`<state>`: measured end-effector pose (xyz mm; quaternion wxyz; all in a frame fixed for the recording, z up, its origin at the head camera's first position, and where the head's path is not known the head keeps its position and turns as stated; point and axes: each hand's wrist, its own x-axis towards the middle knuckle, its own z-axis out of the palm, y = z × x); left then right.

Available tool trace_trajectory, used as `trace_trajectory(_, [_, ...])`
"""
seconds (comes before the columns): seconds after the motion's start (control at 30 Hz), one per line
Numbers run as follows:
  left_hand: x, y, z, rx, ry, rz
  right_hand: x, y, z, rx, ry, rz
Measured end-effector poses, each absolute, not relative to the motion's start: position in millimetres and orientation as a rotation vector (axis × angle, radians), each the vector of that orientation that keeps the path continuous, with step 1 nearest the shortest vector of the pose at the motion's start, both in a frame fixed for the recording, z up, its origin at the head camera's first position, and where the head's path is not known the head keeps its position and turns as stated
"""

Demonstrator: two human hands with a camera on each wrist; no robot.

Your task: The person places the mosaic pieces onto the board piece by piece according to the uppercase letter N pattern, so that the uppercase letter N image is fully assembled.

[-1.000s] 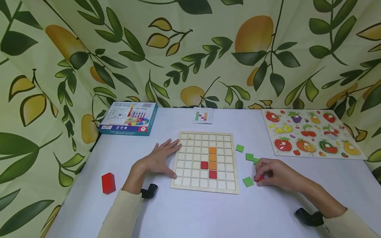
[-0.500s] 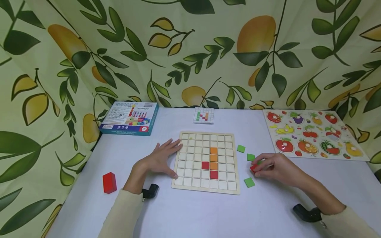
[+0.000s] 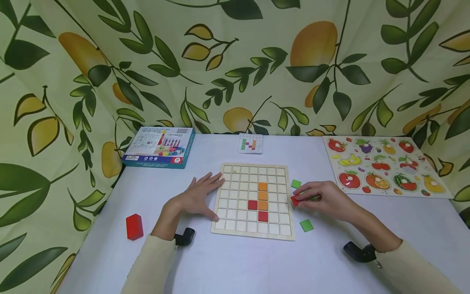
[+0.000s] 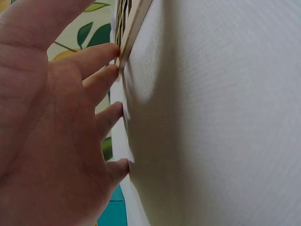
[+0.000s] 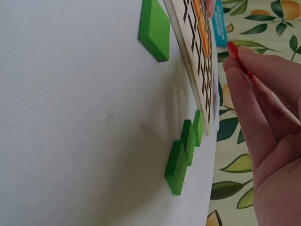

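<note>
A wooden grid board [image 3: 242, 237] lies mid-table, with orange tiles [image 3: 262, 196] in one column and two red tiles [image 3: 252, 205] set in its cells. My left hand [image 3: 196, 197] rests at the board's left edge, fingers spread and fairly straight; in the left wrist view its fingertips touch the edge and the cloth. Near the board's right edge my right hand [image 3: 323, 200] pinches a red tile [image 3: 295, 200] between thumb and fingers. The right wrist view shows that red tile [image 5: 233, 50] held above the table. Green tiles [image 3: 306, 225] lie right of the board, some partly hidden by the hand.
A small pattern card [image 3: 250, 143] lies behind the board. Back left is a boxed set [image 3: 159, 147]; a fruit puzzle board [image 3: 385, 165] lies back right. A red block [image 3: 134, 226] stands on the left. A leaf-print curtain [image 3: 235, 61] hangs behind the table.
My right hand has lifted the red tile from beside the green tiles and carried it left to the board's right edge. The left hand stays in place.
</note>
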<state>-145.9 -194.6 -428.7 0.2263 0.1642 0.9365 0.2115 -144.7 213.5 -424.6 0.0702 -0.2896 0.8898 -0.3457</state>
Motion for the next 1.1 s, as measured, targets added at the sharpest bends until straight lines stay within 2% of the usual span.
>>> trace_trajectory(1.1, [-144, -197, -429, 0.486, 2.583, 0.624, -163, 110, -417, -0.898, 2.547, -1.154])
